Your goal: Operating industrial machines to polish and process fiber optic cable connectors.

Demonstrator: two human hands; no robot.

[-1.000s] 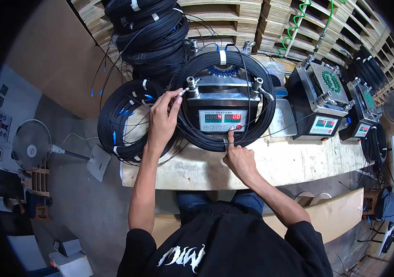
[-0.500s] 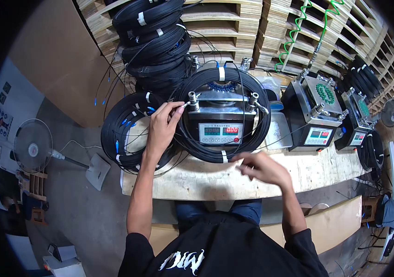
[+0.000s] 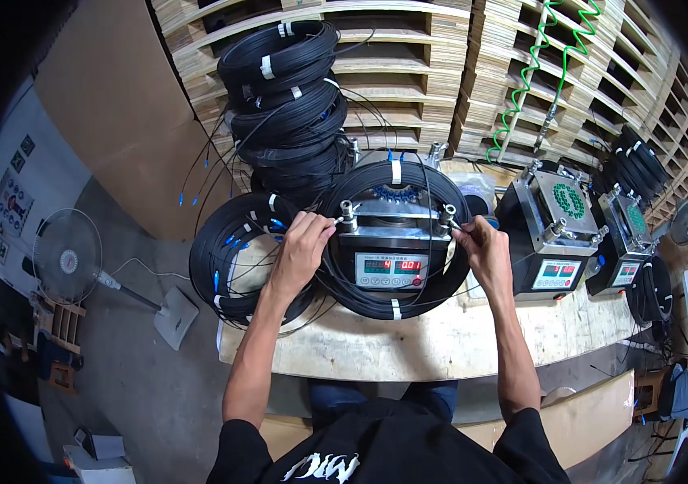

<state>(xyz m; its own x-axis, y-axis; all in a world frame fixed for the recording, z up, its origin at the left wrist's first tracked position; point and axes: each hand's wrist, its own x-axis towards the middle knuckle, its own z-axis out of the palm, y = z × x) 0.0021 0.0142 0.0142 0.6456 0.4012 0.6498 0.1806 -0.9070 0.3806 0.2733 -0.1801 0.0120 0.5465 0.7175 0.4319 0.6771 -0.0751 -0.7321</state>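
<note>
A polishing machine with a digital display panel (image 3: 393, 271) stands in front of me, ringed by a coil of black cable (image 3: 396, 171) with white tape bands. Blue connectors (image 3: 396, 196) sit in a circle on its metal top. My left hand (image 3: 304, 248) is closed on the small lever of the front left clamp post (image 3: 348, 216). On the other side, my right hand (image 3: 485, 252) pinches the lever at the front right clamp post (image 3: 448, 218). Both levers are partly hidden by fingers.
A tall stack of black cable coils (image 3: 279, 73) rises at the back left. Another coil with blue connectors (image 3: 203, 242) lies left of the machine. Two similar machines (image 3: 558, 234) (image 3: 630, 234) stand on the right. Wooden pallets (image 3: 408, 48) line the back. A fan (image 3: 68, 260) is on the left.
My right hand has moved up from the coil's front edge to the right clamp lever. My left hand stays at the left lever. The display's left readout is now lit red, and the view has shifted.
</note>
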